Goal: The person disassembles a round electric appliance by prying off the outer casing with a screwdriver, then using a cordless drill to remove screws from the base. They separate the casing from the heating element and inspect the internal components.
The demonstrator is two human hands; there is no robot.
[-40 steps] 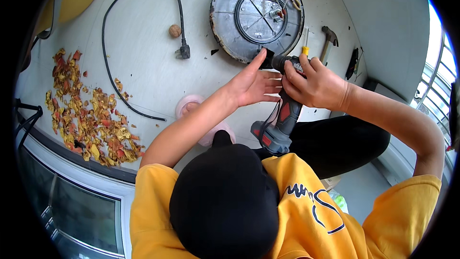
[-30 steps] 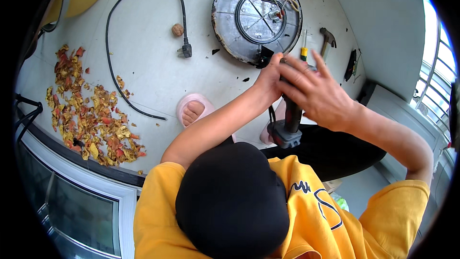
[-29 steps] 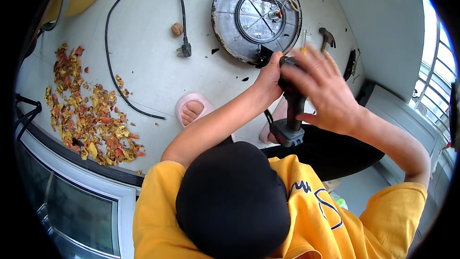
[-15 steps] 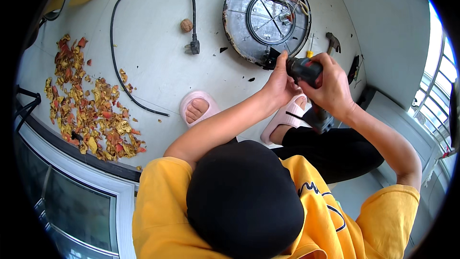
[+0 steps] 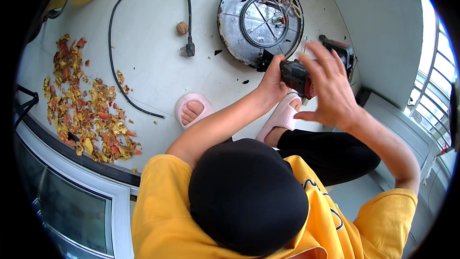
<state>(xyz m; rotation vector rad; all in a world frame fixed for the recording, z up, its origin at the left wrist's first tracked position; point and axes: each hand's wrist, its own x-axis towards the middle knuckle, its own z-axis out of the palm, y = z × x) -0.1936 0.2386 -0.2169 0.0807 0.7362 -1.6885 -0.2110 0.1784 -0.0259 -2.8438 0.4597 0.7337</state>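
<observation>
— Gripping the black-and-red cordless power drill [image 5: 298, 77] is the left hand [image 5: 271, 82], wrapped round its body, just in front of the round grey metal appliance base [image 5: 261, 19] lying upside down on the pale tiled floor [image 5: 143, 67].

— And the right hand [image 5: 328, 88]?

— Spread wide with fingers apart, beside the drill's rear and holding nothing.

— How would the tool handle?

— Probably heavy, rigid and blunt-ended; the handle looks like the safest hold. A black power cord [image 5: 143, 43] and a heap of red-yellow peelings [image 5: 86, 110] lie well apart to the left.
</observation>
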